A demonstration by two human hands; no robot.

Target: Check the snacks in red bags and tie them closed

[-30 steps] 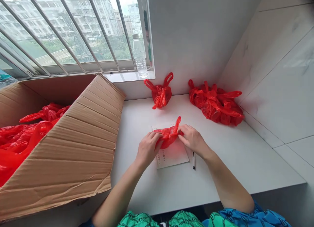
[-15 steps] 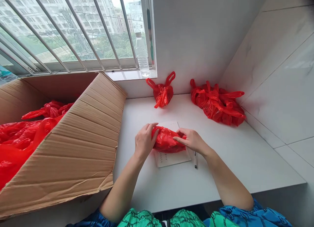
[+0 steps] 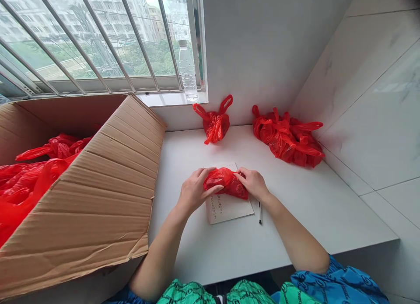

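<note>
Between my hands is a red plastic bag [image 3: 226, 182], bunched up around contents I cannot make out. My left hand [image 3: 194, 188] grips its left end, thumb in front and fingers behind. At the other end, my right hand [image 3: 253, 184] pinches the plastic near the top. Under the bag lies a white notepad [image 3: 229, 210] with handwritten marks, partly covered. A pen [image 3: 260, 213] rests on the table just right of the pad.
A large cardboard box [image 3: 98, 199] holding red plastic bags [image 3: 36, 177] stands at left. One tied red bag [image 3: 216, 125] sits by the wall, and several more red bags [image 3: 290, 138] are heaped to its right. A clear bottle [image 3: 187, 72] stands on the windowsill [image 3: 170, 98].
My left thumb has moved across the front of the red bag. My right fingers have shifted up toward its top edge, and the bag has turned slightly, uncovering more of the notepad.
</note>
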